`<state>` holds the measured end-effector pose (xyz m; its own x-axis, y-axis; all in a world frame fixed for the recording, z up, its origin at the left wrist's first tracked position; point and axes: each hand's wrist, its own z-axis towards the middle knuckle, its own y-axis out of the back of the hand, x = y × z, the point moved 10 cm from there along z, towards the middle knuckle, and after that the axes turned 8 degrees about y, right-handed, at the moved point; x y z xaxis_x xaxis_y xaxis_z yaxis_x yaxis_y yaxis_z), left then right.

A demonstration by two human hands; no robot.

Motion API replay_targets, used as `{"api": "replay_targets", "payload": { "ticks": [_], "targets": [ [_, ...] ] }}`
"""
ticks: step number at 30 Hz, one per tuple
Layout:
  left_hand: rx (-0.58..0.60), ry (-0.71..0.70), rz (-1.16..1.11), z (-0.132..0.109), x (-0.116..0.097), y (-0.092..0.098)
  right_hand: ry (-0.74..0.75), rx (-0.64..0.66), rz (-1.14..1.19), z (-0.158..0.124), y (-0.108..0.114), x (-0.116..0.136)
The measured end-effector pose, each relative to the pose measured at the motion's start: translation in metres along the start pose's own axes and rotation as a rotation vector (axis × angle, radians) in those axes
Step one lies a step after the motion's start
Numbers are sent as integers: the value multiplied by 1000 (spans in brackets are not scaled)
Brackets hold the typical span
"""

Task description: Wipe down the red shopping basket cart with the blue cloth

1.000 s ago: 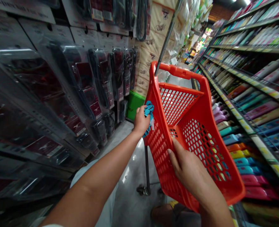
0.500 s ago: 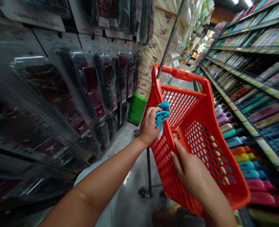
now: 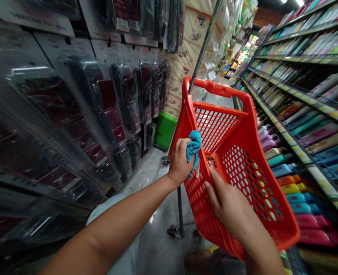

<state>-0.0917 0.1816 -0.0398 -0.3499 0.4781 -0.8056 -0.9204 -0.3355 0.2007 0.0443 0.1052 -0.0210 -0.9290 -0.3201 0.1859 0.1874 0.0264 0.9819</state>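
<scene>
The left hand (image 3: 180, 162) has slid lower down the red plastic basket (image 3: 251, 179), fingers closed narrowly on a blue cloth (image 3: 193, 147) at the basket's 9 o'clock wall, while the right hand (image 3: 228, 208) grips the 6 o'clock side, with no cloth on the rest of the basket.

Left hand (image 3: 180, 162) and right hand (image 3: 228, 208) bare, forearms bare too; right fingernails (image 3: 206, 184) cut short. Loose pale fabric (image 3: 131, 248), shirt or shorts unclear, at lower centre of frame, just beside left forearm (image 3: 120, 217).
</scene>
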Motion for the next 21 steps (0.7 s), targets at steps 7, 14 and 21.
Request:
{"api": "replay_targets", "payload": {
  "ticks": [7,14,21],
  "targets": [
    [76,-95,10,-10,-6,-8,18,-20,46,-2,1,-2],
    [72,-140,6,-23,-17,-6,21,2,38,-1,1,1],
    [-8,41,64,7,24,-7,6,-38,-15,-1,4,-1]
  ]
}}
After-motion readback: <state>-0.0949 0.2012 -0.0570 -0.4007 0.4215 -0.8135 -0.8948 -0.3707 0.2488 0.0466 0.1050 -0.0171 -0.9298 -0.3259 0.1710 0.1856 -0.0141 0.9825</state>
